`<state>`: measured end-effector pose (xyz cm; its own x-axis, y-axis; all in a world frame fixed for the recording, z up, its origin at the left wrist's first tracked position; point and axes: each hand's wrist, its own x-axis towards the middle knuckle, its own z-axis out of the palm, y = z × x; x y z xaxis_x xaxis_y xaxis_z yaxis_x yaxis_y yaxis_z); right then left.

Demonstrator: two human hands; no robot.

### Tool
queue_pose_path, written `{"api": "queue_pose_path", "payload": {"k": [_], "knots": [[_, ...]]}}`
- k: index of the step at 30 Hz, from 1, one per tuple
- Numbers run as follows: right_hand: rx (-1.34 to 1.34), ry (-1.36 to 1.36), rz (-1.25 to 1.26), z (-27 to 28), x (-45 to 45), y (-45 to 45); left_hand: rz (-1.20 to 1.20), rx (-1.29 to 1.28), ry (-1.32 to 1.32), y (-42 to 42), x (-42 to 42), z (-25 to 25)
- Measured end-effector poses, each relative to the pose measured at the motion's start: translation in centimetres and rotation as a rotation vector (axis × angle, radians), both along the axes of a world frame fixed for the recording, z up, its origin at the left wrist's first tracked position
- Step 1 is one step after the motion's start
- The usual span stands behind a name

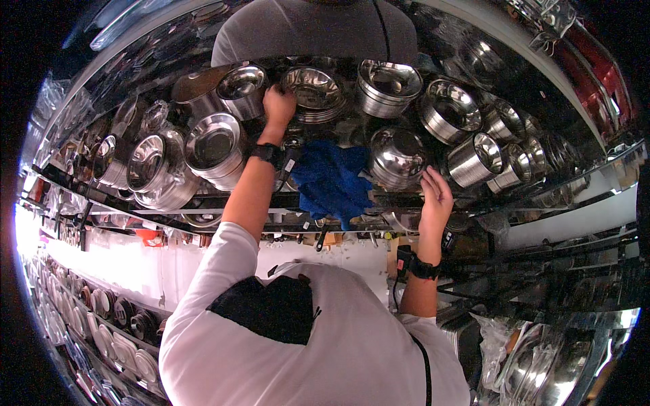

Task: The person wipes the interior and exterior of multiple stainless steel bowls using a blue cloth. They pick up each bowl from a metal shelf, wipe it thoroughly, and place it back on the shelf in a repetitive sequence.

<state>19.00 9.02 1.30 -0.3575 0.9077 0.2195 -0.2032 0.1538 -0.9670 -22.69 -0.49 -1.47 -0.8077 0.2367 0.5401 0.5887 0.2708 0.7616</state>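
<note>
My left hand [279, 109] reaches to the back of a shelf, its fingers curled between a stack of deep stainless steel bowls [242, 94] and a stack of wide metal bowls [312, 91]. Its fingertips are hidden, so I cannot tell whether it grips a rim. My right hand [436, 193] is at the right side of another bowl stack [397, 155], fingers extended, the tips at or very close to the metal. Nothing shows in its palm. Between my forearms a crumpled blue cloth [332, 177] lies over the shelf's front edge.
More stacked metal bowls stand on the left [213, 144] and on the right [451, 111]. Cylindrical metal containers [475, 158] lean near the right end. The black shelf rail [391, 202] runs across the front. Racks of lids [122, 350] stand at lower left.
</note>
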Motion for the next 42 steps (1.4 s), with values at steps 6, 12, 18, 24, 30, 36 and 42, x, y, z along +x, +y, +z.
{"api": "queue_pose_path", "payload": {"k": [6, 12, 18, 24, 30, 36, 42], "knots": [[0.086, -0.268, -0.064, -2.1, -0.2, 1.4, 0.150, -0.250, 0.166, -0.2, 0.4, -0.7], [0.121, -0.414, -0.069, -2.5, -1.0, 2.7, 0.201, -0.295, 0.268, -0.8, 3.2, 1.1], [0.195, -0.564, -0.111, -4.2, -0.9, 5.1, -0.323, -0.134, 0.463, 0.5, 16.2, 5.7], [0.201, -0.580, -0.060, -3.8, -2.2, 5.1, -0.814, -0.390, 0.057, 2.4, 21.8, 3.1], [0.192, -0.487, -0.073, -3.9, -2.3, 5.1, -0.864, -0.739, 0.088, 2.9, 21.7, 3.8], [0.103, -0.193, 0.020, -1.1, -2.3, 3.4, -0.767, -0.092, -0.240, 1.3, 23.6, 6.1], [0.192, 0.311, 0.214, 3.4, -3.5, -1.3, -0.825, 0.218, -0.230, -4.4, 24.4, 8.0]]}}
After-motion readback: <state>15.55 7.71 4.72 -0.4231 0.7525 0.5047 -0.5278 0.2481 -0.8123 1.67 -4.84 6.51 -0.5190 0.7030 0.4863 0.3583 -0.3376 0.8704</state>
